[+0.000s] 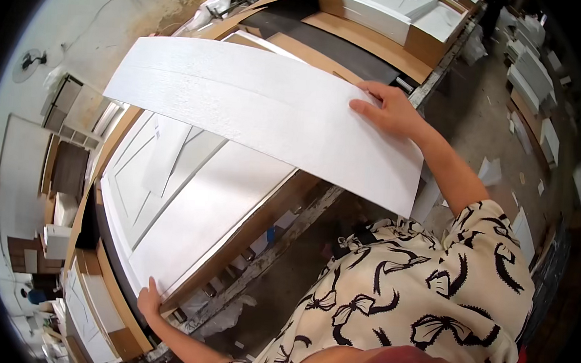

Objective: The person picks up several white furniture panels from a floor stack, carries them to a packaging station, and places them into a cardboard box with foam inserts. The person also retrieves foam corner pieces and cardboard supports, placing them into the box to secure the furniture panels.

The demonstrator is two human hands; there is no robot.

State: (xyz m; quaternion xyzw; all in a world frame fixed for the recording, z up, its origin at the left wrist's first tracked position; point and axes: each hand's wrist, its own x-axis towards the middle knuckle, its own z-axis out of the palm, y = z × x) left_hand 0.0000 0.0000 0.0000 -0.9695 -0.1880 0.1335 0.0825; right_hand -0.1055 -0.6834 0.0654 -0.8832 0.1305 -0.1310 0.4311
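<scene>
A long white foam sheet (242, 100) with a rough, pitted surface is raised and tilted above an open carton. My right hand (389, 111) grips its right part near the far edge, thumb on the top face. In the carton lies a white panel (204, 197) with grooved lines and a folded paper leaflet (167, 152) on it. At the panel's near left corner rests my left hand (149, 299), one finger stretched along the white surface. Some of its other fingers are hidden. The foam sheet covers the far right part of the carton.
The carton's brown wall (248, 235) runs along the near side, above a conveyor frame (260, 265). Another open carton (377, 28) of white boards stands at the far right, and one more (89, 315) at the left. White boards (532, 79) lie on the floor at right.
</scene>
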